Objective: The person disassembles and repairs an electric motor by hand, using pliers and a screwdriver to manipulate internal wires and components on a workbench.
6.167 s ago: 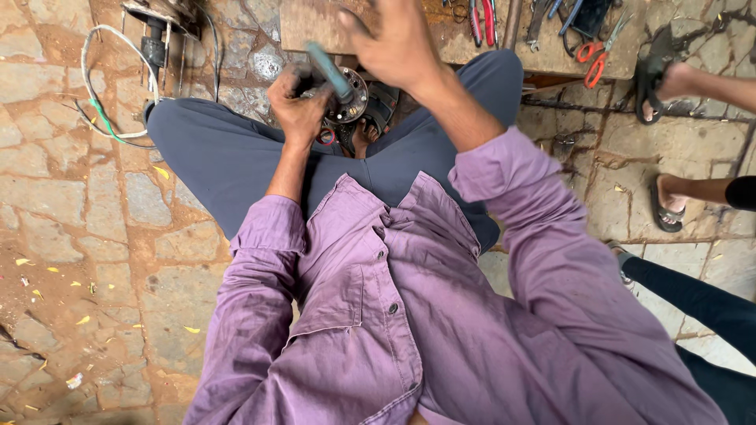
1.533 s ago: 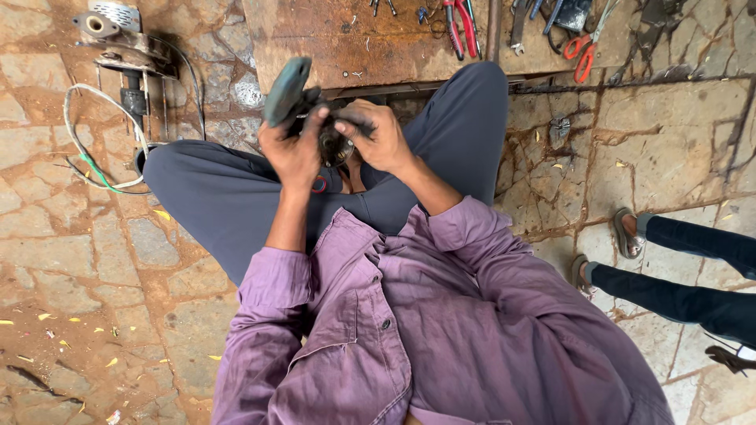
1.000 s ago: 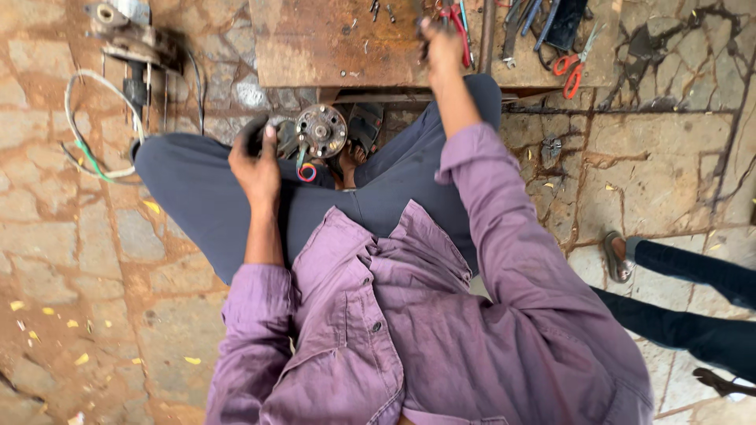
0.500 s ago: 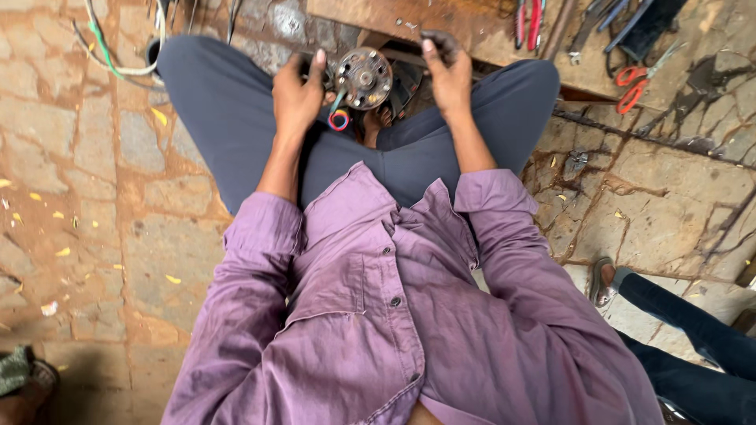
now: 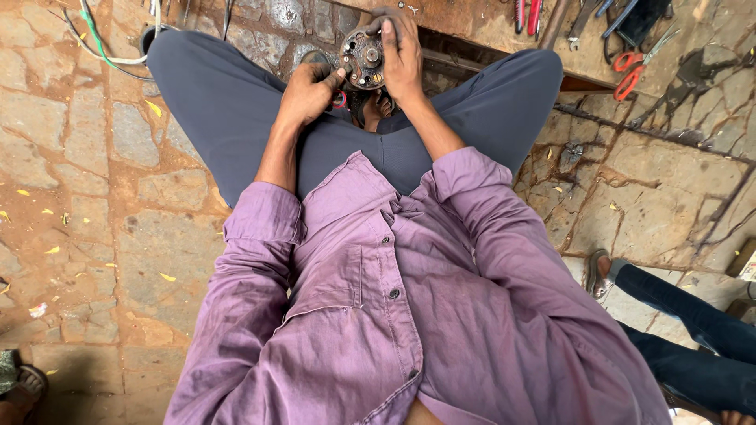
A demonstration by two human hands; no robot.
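I sit on a stone floor in a purple shirt and grey trousers, legs crossed. A round, dark metal motor part point(image 5: 361, 58) with a central shaft and bolt holes rests between my knees. My left hand point(image 5: 309, 90) grips its left side, the thumb pressed on its rim. My right hand point(image 5: 400, 52) wraps over its top and right side. A small red ring point(image 5: 340, 99) shows just below the part, beside my left hand.
A low wooden board point(image 5: 488, 20) ahead carries red-handled pliers point(image 5: 526, 14) and orange-handled scissors point(image 5: 634, 69). White and green wires point(image 5: 106, 47) lie at upper left. Another person's sandalled foot and dark trouser leg point(image 5: 677, 303) are at right; another foot point(image 5: 24, 386) at bottom left.
My right hand came back from the board to the motor part. Both hands now hold it, raised slightly forward. The view has shifted so the wires and tools sit nearer the top edge.
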